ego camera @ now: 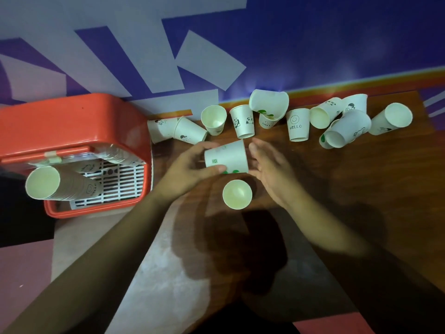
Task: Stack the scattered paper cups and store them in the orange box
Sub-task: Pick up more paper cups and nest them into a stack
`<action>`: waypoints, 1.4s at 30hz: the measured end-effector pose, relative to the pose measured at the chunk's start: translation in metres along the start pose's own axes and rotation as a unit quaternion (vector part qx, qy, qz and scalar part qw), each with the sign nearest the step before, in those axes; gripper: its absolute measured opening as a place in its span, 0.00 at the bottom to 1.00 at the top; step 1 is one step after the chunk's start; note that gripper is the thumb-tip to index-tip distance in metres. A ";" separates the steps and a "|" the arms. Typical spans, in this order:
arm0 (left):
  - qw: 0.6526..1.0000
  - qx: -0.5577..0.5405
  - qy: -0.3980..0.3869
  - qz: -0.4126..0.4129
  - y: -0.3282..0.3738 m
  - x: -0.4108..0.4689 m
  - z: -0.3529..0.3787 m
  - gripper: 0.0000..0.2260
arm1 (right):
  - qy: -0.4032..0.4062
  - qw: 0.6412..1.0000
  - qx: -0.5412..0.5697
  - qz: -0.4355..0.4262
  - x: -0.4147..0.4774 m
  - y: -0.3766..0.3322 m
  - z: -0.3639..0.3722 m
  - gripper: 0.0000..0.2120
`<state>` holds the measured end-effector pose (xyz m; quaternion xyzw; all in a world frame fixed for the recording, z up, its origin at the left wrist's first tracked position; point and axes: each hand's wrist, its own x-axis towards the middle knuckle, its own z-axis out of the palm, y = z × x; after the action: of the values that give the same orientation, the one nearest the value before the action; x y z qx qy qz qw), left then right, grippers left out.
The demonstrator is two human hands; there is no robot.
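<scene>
My left hand (pixel 190 165) grips a white paper cup (pixel 228 156) lying sideways above the wooden table (pixel 361 189), its fingers and thumb curled round the cup. My right hand (pixel 272 169) is next to the cup's wide end with straight fingers; the blur hides any contact. Below them one cup (pixel 237 194) stands upright. Several printed cups (pixel 297 124) lie and stand scattered along the far edge. The orange box (pixel 79 131) sits left of the table with a tall stack of cups (pixel 57 183) leaning in it.
A white grid liner (pixel 120 184) shows on the box floor, and the lid (pixel 43 153) rests across the box's top. A blue and lilac wall (pixel 216 44) runs behind the table. Pale floor (pixel 154 273) lies below the table's left edge.
</scene>
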<state>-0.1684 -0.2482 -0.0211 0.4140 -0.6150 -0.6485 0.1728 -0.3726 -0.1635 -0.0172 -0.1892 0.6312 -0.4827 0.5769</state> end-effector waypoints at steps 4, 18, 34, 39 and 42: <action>0.999 -0.004 -0.040 0.007 0.004 0.010 0.009 0.24 | 0.002 0.999 -0.038 -0.021 -0.001 -0.013 -0.009 0.17; 0.821 0.565 0.065 -0.040 -0.035 0.081 -0.059 0.38 | -0.161 0.800 -0.534 -0.219 -0.025 0.006 -0.020 0.29; 0.790 0.610 0.057 -0.025 -0.056 0.081 -0.050 0.32 | 0.145 0.830 -0.504 -0.191 0.050 -0.011 -0.037 0.30; 0.921 0.373 0.111 -0.017 -0.027 0.040 -0.035 0.33 | 0.279 0.850 -0.416 -0.165 0.101 -0.042 -0.039 0.30; 0.958 0.263 0.116 -0.003 -0.008 0.007 -0.026 0.31 | 0.300 0.876 -0.363 -0.107 0.122 -0.042 -0.037 0.27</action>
<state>-0.1505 -0.2688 -0.0285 0.5190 -0.7385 -0.4117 0.1256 -0.4518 -0.2653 -0.0533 -0.2976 0.8806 -0.3121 0.1963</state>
